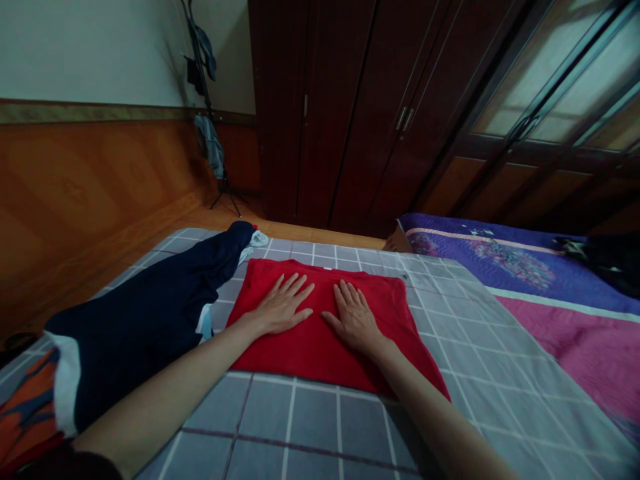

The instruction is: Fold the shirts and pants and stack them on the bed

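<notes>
A red garment [320, 353] lies flat on the grey checked sheet [310, 413] of a bed, its near edge fairly straight. My left hand [283, 305] rests palm down on its left part, fingers spread. Palm down on the right part lies my right hand [354, 317], its fingers slightly apart and pointing away from me. Both hands press on the cloth without gripping it, and a strip of red shows between them. A small pale tag sits at the garment's far edge.
Dark blue clothing [145, 327] with white and orange parts is heaped at the left. A purple and pink bedspread [560, 320] covers the surface at the right. Beyond the bed stand a dark wooden wardrobe [340, 120] and a coat stand [207, 100] with items hanging.
</notes>
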Tool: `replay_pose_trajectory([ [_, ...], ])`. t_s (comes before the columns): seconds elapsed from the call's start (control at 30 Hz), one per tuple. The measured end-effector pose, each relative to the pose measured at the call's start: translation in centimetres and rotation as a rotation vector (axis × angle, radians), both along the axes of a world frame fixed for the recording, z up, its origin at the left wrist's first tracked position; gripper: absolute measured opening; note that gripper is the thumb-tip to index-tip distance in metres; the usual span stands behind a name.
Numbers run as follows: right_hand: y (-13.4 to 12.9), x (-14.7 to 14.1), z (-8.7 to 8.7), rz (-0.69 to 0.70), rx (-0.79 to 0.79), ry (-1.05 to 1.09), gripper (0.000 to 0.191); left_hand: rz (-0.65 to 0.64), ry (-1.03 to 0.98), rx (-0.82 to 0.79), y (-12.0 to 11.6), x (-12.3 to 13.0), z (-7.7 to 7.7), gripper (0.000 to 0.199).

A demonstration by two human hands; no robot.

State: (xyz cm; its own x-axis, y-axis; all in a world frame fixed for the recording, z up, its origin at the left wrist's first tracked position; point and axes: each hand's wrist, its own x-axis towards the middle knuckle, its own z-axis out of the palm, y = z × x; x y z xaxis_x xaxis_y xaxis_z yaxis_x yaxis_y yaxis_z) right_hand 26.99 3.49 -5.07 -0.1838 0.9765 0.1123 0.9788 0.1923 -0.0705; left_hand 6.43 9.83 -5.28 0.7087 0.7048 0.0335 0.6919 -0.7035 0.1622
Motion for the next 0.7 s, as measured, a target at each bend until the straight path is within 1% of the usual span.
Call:
replay_pose_trajectory([
  [0.07,0.1,-0.3,-0.1,0.139,-0.005,0.005,0.069,-0.005,0.014,-0.011,0.0,0.1,0.1,0.064],
  [0.1,0.4,-0.3,-0.1,0.18,-0.01,0.005,0.068,-0.006,0.024,-0.017,0.1,0.1,0.1,0.064],
  [0.13,0.7,0.0,-0.1,0.179,-0.016,0.001,0.068,-0.001,0.032,-0.02,0.3,-0.1,0.1,0.064],
  [0.2,1.6,1.5,-0.1,0.075,-0.023,-0.013,0.07,0.028,0.047,-0.01,0.9,-0.7,0.1,0.067],
  [0.27,2.3,4.1,0.0,-0.056,-0.018,-0.023,0.071,0.091,0.061,0.032,1.7,-1.7,0.0,0.071],
  [0.33,2.6,6.7,0.0,-0.155,0.003,-0.025,0.07,0.173,0.076,0.094,2.6,-2.9,-0.1,0.075],
  [0.4,2.6,8.1,0.1,-0.224,0.024,-0.025,0.07,0.248,0.083,0.156,3.4,-3.7,0.0,0.075],
  [0.43,2.6,8.0,0.2,-0.243,0.033,-0.024,0.07,0.269,0.076,0.185,3.7,-3.9,0.0,0.072],
  [0.47,2.6,7.4,0.2,-0.245,0.038,-0.023,0.07,0.272,0.065,0.21,4.0,-3.9,0.0,0.069],
  [0.53,2.7,5.0,0.2,-0.189,0.038,-0.021,0.068,0.211,0.037,0.239,4.2,-3.6,-0.1,0.061],
  [0.6,3.2,1.6,0.2,-0.07,0.027,-0.018,0.067,0.124,0.024,0.219,4.3,-3.2,-0.4,0.058],
  [0.63,3.5,0.0,0.1,-0.004,0.02,-0.016,0.068,0.103,0.027,0.198,4.4,-3.0,-0.5,0.058],
  [0.7,4.4,-2.4,0.0,0.085,0.01,-0.012,0.07,0.11,0.041,0.154,4.6,-2.9,-0.9,0.06],
])
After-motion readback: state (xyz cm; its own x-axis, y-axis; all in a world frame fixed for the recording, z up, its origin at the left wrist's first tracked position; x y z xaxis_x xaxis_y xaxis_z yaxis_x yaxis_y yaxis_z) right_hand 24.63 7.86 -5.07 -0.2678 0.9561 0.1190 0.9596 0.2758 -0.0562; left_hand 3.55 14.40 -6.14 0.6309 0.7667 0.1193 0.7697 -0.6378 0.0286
